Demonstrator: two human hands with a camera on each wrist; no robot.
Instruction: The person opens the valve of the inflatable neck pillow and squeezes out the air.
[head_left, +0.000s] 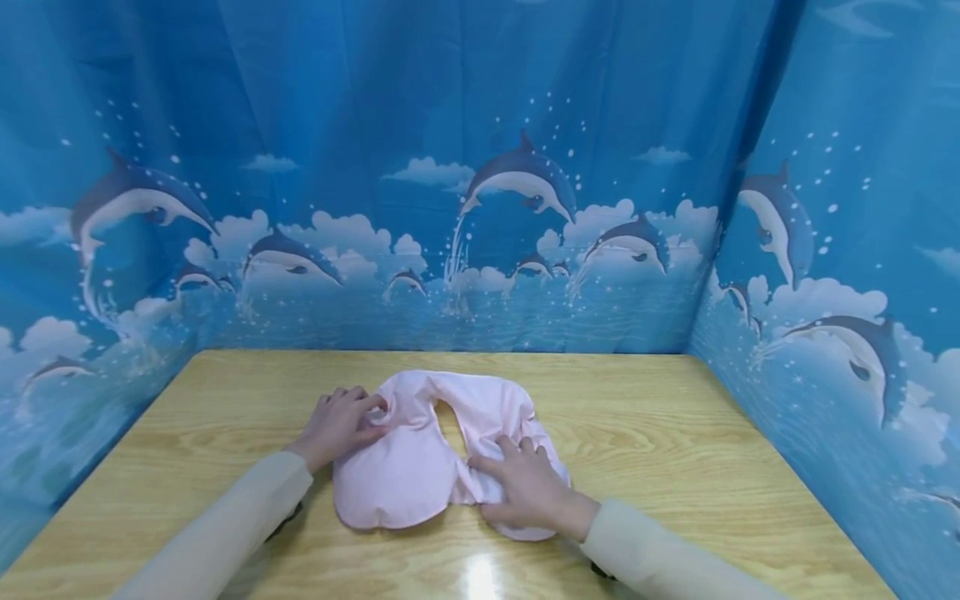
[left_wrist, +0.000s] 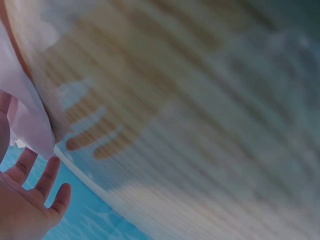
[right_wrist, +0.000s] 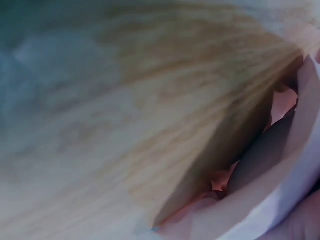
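Observation:
A pale pink, soft cloth piece (head_left: pixel 397 479) lies on the table, horseshoe-shaped with rounded lobes and a narrow opening in its middle. My left hand (head_left: pixel 341 427) touches its upper left edge, where the fabric puckers. In the left wrist view, several fingers of the left hand (left_wrist: pixel 37 192) are spread and fairly straight beside the hanging cloth edge (left_wrist: pixel 32 107). My right hand (head_left: pixel 528 483) rests over the right lobe with loosely spread fingers. The right wrist view shows the cloth's edge (right_wrist: pixel 280 200) raised off the wood; most of that hand is hidden there.
The wood-grain table (head_left: pixel 660 433) extends around the cloth on all sides. A blue curtain printed with dolphins (head_left: pixel 405 208) hangs behind it, and another blue panel (head_left: pixel 840 275) borders the right side. A bright reflection lies near the front.

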